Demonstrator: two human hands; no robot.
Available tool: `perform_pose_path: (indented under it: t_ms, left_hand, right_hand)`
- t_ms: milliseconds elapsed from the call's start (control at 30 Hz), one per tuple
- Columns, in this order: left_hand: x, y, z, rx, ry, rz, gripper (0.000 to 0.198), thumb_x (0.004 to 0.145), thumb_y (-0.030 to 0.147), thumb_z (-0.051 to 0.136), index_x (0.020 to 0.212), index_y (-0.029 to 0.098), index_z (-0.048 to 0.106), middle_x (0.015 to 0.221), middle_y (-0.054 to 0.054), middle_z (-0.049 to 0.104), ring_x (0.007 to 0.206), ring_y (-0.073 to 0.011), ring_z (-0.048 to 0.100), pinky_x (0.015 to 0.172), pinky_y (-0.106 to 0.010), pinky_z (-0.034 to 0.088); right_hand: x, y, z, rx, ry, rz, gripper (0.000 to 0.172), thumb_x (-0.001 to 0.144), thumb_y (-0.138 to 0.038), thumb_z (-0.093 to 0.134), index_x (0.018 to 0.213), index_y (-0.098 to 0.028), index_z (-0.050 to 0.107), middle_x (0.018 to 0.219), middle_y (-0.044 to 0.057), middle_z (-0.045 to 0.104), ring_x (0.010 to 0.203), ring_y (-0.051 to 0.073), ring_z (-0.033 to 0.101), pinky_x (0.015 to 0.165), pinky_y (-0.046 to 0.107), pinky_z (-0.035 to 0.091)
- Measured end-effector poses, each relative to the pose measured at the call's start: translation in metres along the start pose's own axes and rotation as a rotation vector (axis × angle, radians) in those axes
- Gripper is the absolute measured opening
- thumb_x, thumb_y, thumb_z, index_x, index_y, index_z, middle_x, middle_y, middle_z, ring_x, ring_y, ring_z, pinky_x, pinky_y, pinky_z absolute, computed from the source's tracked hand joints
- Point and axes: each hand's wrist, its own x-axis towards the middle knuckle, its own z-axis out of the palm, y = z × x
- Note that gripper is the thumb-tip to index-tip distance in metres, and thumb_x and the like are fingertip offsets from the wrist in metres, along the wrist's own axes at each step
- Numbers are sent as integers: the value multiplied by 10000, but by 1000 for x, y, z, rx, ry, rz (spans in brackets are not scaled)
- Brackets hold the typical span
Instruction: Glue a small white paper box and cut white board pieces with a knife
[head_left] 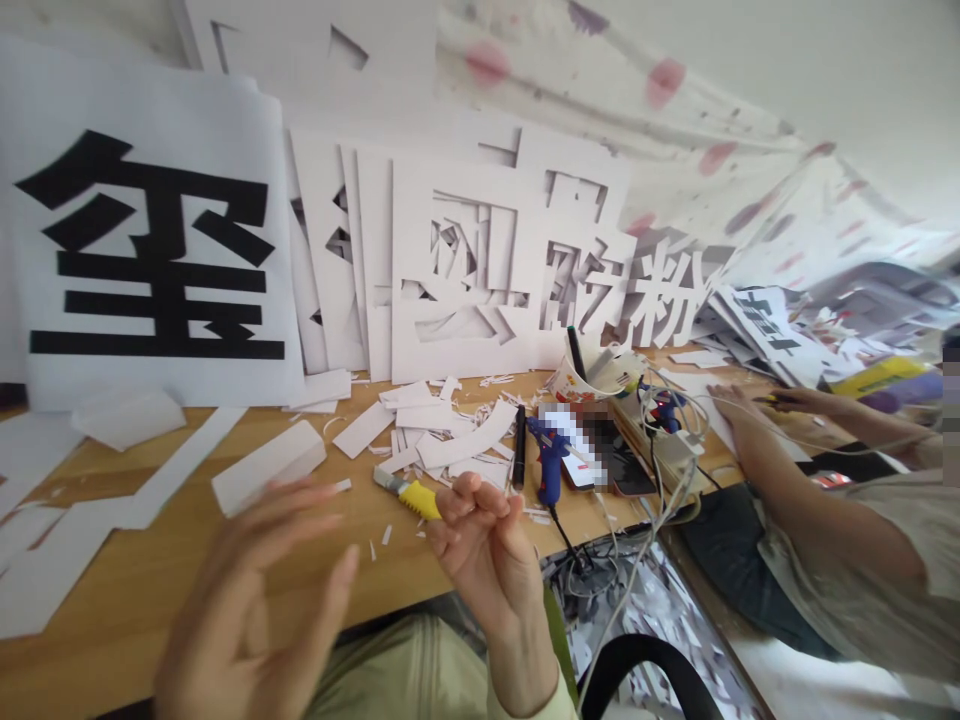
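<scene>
My left hand (pixel 259 595) is raised over the front of the wooden table, slightly blurred, its thumb and fingers apart with nothing between them. Just beyond its fingertips lies a folded white card piece (pixel 270 465). My right hand (pixel 491 555) is held palm up near the table edge, fingers curled in toward the thumb; anything inside the pinch is too small to make out. Behind it lies a yellow utility knife (pixel 416 497), partly covered by the fingers. A black marker (pixel 520 448) and a blue glue gun (pixel 551 460) rest close by on the right.
White boards with cut-out characters (pixel 457 260) lean along the wall, beside a sheet printed with a black character (pixel 157 250). Paper offcuts (pixel 450 430), a cup of tools (pixel 581 380), phones (pixel 626 455) and cables crowd the table. A co-worker's arm (pixel 817 510) reaches in at right.
</scene>
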Motion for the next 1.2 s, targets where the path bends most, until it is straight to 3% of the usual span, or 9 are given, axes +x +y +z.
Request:
perform_pose_path:
  t_ms: [100, 233, 400, 533, 633, 833, 1000, 1200]
  left_hand:
    - [4, 32, 22, -78, -164, 172, 280, 927, 132, 659, 1120, 334, 679, 1205, 17, 687, 1210, -221, 637, 1171, -482, 475]
    - [7, 38, 34, -131, -219, 260, 335, 927, 116, 671, 1192, 321, 647, 1220, 3, 675, 1178, -194, 645, 1070, -380, 532]
    - [-5, 32, 29, -53, -159, 184, 271, 941, 199, 687, 1170, 343, 678, 1281, -12, 619, 1222, -216, 596, 1056, -372, 509]
    - [-13, 40, 24, -6, -263, 241, 312, 981, 207, 617, 1217, 393, 698, 1318, -29, 608, 1258, -239, 556, 1033, -392, 530]
    - [-16, 46, 23, -2, -308, 329, 355, 987, 207, 606, 1281, 392, 680, 1218, -25, 673, 1226, -234, 558, 1011, -365, 545]
    - [-12, 51, 25, -23, -265, 306, 229, 986, 259, 635, 1148, 405, 704, 1041, 7, 736, 1128, -232, 629, 957, -355, 564]
    - [-8, 62, 29, -40, -174, 317, 153, 1016, 246, 572, 955, 337, 680, 853, 23, 729, 912, -216, 667, 876, -390, 532]
    - [-10, 60, 32, -84, -122, 239, 179, 966, 126, 577, 920, 287, 642, 902, 38, 674, 945, -155, 626, 882, -291, 485]
  right_hand:
    - [-6, 3, 2, -80, -40, 6, 280, 659, -450, 987, 682, -306, 749, 925, -49, 781, 741, 137, 622, 659, 239, 508]
    - [-16, 3, 4, -201, -103, -50, 172, 801, -498, 886, 874, -353, 829, 1107, -36, 808, 947, 151, 696, 796, 240, 534]
    - [-20, 5, 8, -258, -159, -40, 594, 698, -710, 860, 1177, -365, 795, 1362, 18, 723, 1246, 231, 636, 979, 312, 520]
    - [-22, 9, 10, -286, -161, 34, 841, 574, -734, 909, 1296, -337, 741, 1441, 60, 665, 1338, 282, 592, 1051, 374, 515]
    - [-26, 13, 12, -319, -172, 84, 887, 562, -716, 922, 1332, -329, 712, 1456, 73, 649, 1383, 302, 571, 1142, 433, 475]
    - [-32, 18, 8, -330, -173, 75, 878, 573, -681, 934, 1338, -321, 697, 1433, 75, 666, 1398, 300, 566, 1179, 458, 450]
    - [-34, 18, 10, -304, -201, 75, 867, 571, -660, 952, 1332, -324, 705, 1440, 78, 659, 1396, 303, 565, 1190, 475, 429]
    - [-38, 18, 16, -250, -215, 95, 802, 603, -616, 961, 1308, -319, 722, 1426, 67, 669, 1404, 279, 550, 1223, 448, 360]
